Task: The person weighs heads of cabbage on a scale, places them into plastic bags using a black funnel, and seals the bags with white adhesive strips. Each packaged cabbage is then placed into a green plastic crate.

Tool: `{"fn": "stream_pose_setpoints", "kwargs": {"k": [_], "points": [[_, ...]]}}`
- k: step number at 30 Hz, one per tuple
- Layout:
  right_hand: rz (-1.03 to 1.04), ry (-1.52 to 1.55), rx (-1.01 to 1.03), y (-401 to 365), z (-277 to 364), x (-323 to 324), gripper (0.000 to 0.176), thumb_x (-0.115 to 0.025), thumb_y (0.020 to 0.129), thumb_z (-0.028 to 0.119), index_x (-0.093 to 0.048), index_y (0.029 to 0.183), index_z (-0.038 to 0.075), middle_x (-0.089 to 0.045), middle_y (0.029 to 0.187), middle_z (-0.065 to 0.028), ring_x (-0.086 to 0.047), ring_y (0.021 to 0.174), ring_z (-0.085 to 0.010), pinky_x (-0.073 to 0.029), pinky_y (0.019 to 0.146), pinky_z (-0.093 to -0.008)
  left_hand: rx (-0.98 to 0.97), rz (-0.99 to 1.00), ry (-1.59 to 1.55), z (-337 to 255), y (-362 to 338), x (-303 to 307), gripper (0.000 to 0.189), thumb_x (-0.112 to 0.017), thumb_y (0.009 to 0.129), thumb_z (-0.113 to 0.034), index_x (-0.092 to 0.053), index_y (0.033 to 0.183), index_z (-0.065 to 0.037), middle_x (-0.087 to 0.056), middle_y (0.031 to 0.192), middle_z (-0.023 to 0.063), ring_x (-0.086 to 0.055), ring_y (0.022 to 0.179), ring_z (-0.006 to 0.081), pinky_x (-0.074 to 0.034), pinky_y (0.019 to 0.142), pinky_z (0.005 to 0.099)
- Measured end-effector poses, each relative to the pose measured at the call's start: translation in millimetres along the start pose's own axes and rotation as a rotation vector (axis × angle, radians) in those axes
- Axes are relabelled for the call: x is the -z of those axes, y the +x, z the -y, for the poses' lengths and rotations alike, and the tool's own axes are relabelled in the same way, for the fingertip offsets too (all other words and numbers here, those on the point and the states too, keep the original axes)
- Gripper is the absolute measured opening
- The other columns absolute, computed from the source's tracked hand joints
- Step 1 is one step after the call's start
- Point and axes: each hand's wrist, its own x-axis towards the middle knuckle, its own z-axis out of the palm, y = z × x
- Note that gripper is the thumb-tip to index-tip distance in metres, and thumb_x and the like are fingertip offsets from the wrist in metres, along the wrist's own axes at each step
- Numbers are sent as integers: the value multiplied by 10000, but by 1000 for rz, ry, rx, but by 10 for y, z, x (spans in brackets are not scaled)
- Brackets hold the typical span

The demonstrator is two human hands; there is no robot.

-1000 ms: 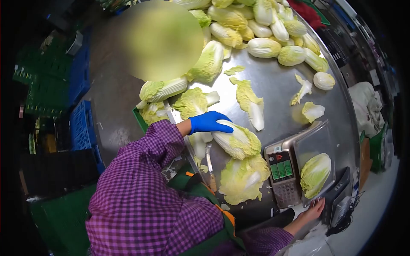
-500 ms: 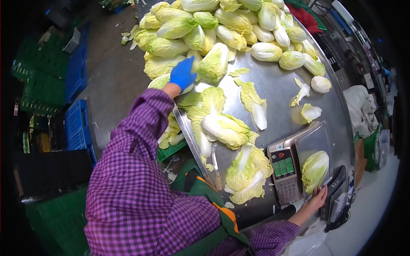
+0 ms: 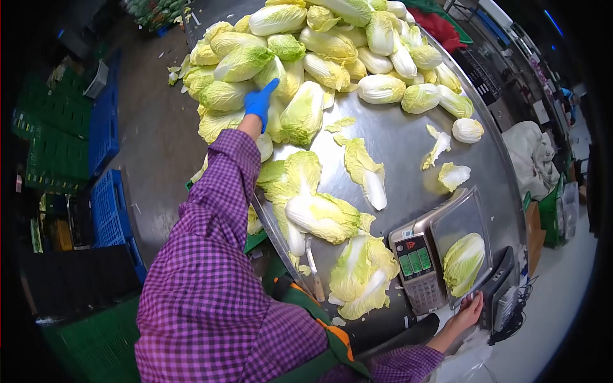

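Now, lower right: our right hand (image 3: 471, 311) stays flat at the scale (image 3: 418, 268), fingers loose and holding nothing. A cabbage (image 3: 463, 262) sits on the scale's tray. At mid-frame the trimmed cabbage (image 3: 322, 217) we held a second ago lies released by the table (image 3: 408, 147) rim, with the knife (image 3: 313, 268) beside it. Our gloved left hand (image 3: 258, 102) has moved to the pile (image 3: 300, 51) at upper left, fingers spread on a head and not closed, so work has shifted to the stock. The pile crowds the left rim; bare steel lies to its right.

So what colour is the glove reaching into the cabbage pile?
Blue; the glove shows best in the head view.
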Motion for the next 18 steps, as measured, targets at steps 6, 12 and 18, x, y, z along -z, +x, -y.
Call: {"fn": "stream_pose_setpoints", "kwargs": {"k": [6,12,18], "points": [[45,-16,1,-32,-11,-245,304,-583,906,229,-577,1161,63,-593,1131,-26,-560,869,-109,-441,743,-213,148,-206,-321,-119,343,-542,815,-854,566,-407,-473,1249,-179,-575,1122,53,-568,920,219,-470,695,385],[18,17,-21,73,-93,-274,325,-621,880,246,-596,1137,48,-635,984,-23,-551,726,-89,-460,617,-209,47,604,-971,-12,-83,-361,263,-637,809,-379,-614,931,-147,-665,876,17,-635,787,167,-530,671,328],[-52,24,-1,48,143,-143,313,-591,900,195,-581,1144,-1,-637,1019,-66,-569,763,-86,-471,655,-203,330,925,-943,499,-1827,-168,703,-589,818,-482,-400,1342,-53,-487,1296,177,-476,1170,321,-392,971,472]]}}
